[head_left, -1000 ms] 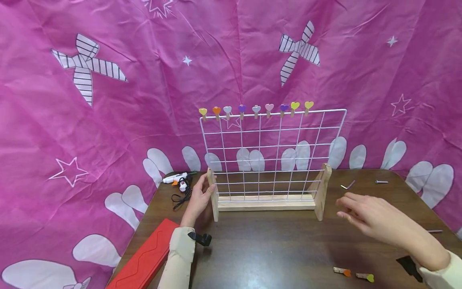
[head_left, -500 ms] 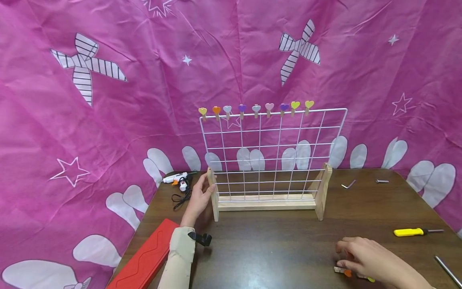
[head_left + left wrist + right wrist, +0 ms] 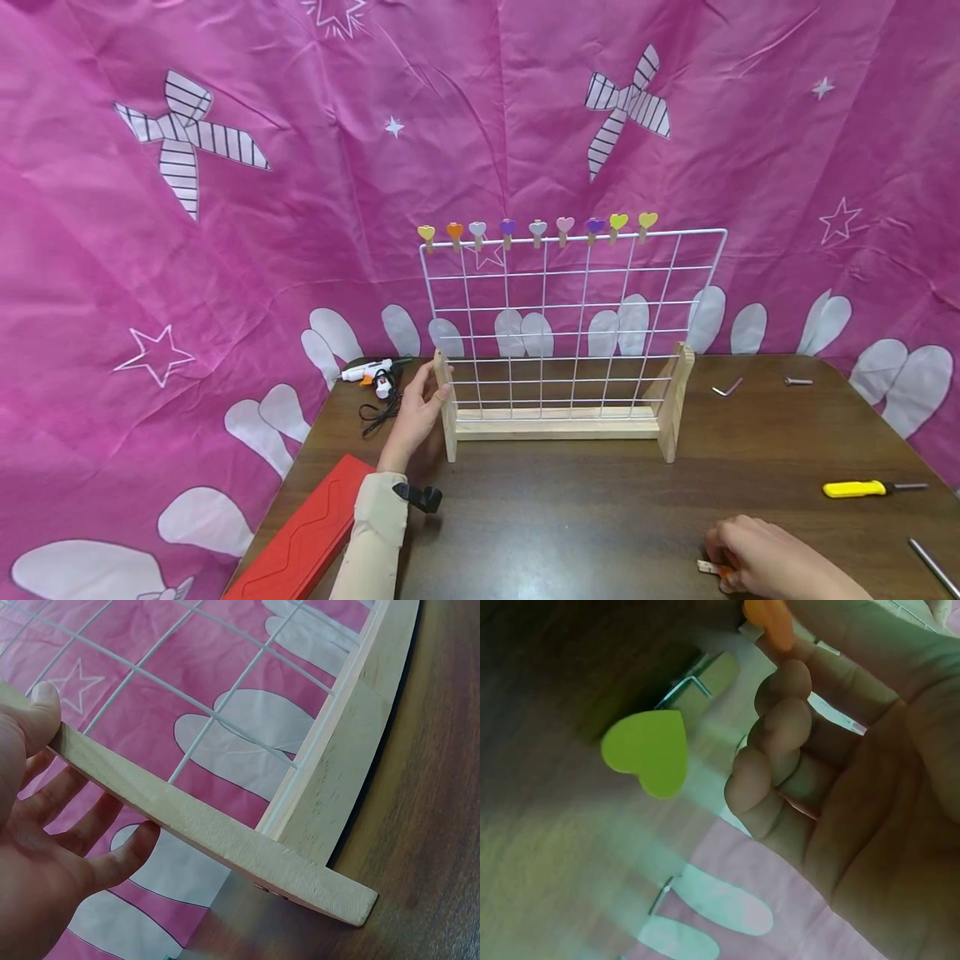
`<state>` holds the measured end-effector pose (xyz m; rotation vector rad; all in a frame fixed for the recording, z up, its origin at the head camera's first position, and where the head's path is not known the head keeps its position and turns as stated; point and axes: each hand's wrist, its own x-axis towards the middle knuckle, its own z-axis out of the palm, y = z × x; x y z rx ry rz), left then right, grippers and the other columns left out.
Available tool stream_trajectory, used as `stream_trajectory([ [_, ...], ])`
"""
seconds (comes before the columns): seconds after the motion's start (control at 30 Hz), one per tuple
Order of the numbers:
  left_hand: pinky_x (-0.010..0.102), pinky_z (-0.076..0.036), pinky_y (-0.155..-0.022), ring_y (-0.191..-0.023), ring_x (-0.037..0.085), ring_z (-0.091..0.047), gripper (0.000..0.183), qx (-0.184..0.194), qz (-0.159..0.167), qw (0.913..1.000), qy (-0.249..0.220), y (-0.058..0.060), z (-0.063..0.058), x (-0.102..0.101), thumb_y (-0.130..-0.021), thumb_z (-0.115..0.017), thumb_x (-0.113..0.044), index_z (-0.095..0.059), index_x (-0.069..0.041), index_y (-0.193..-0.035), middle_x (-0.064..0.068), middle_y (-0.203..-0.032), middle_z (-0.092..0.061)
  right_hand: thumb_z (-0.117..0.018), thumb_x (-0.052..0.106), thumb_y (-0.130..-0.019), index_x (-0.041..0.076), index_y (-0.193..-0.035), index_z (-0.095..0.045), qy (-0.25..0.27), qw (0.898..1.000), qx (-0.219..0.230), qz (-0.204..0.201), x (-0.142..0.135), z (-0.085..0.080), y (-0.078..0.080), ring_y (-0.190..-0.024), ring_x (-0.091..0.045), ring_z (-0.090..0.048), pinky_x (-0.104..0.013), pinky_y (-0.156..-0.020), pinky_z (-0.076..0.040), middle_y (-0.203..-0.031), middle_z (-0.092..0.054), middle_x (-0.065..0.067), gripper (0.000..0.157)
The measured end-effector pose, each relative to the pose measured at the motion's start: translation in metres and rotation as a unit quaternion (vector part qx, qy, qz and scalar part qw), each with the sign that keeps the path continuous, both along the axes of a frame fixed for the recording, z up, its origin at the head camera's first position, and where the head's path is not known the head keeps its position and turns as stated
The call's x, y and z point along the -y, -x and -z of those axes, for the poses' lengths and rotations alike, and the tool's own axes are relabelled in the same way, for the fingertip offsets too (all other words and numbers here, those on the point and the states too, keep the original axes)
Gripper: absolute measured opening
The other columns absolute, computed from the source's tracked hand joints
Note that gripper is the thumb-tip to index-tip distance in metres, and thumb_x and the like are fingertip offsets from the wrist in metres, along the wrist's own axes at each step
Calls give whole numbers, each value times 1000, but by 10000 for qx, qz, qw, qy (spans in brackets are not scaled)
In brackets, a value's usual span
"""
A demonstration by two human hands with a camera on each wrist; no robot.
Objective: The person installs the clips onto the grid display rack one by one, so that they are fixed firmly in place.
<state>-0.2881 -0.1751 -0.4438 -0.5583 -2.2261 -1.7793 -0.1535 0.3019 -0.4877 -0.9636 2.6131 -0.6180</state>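
A white wire grid (image 3: 544, 334) stands upright in a pale wooden base (image 3: 555, 430), with several heart-topped clothespins (image 3: 537, 229) clipped along its top rod. My left hand (image 3: 418, 410) grips the base's left side post, thumb on one face and fingers on the other, as the left wrist view shows too. Low on the right, my right hand (image 3: 772, 557) pinches a small wooden clothespin (image 3: 706, 567) with an orange heart, close at the tabletop. Beside those fingers in the right wrist view lies a second clothespin (image 3: 646, 754) with a yellow-green heart, hidden in the head view.
A red box (image 3: 303, 533) lies at front left, behind it a white glue gun (image 3: 366, 370) with a black cord. On the right are a yellow screwdriver (image 3: 855, 489), a metal rod (image 3: 933, 567), a hex key (image 3: 727, 388) and a bolt (image 3: 798, 382).
My right hand has come down from beside the stand to the clothespins at the front and taken hold of the orange-heart one, uncovering the screwdriver and rod. The left hand stays on the post.
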Motion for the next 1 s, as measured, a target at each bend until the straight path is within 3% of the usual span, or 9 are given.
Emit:
stream_trajectory([
  [0.37,52,-39,-94,-115,36,-49,42,-62,30,10000,-13,0,0,-1,-92,-54,-5,-42,0,-132,22,-124,-52,-73,9,-69,27,-63,-53,-12,9970,-778,-47,-1,3,-1,-52,4,-35,-19,-44,-30,-60,-39,24,28],
  [0.43,53,-40,-93,-115,38,-48,42,-85,29,10000,-26,0,0,0,-92,-54,-5,-42,0,-132,22,-124,-52,-73,10,-69,27,-63,-52,-26,9975,-707,45,-1,2,-2,-51,4,-35,-19,-44,-31,-59,-38,24,28],
  [0.67,52,-40,-94,-115,37,-48,44,-71,18,9999,-73,-1,1,1,-92,-54,-5,-40,3,-133,23,-124,-52,-70,11,-73,23,-68,-56,-137,9991,211,350,-3,-3,-2,-54,1,-39,-21,-47,-34,-61,-43,19,20],
  [0.8,53,-39,-94,-115,39,-47,46,-60,41,10000,-65,-1,2,1,-92,-54,-6,-39,6,-133,23,-124,-52,-71,15,-73,24,-70,-56,-50,9987,207,459,-4,-11,-2,-56,1,-40,-21,-47,-33,-63,-44,18,18],
  [1.0,52,-39,-95,-116,37,-48,47,-59,27,10000,-38,-1,2,0,-92,-54,-4,-38,4,-135,23,-124,-52,-74,18,-76,29,-75,-54,386,9965,-721,192,-3,-29,2,-59,5,-37,-18,-46,-31,-68,-41,22,23],
])
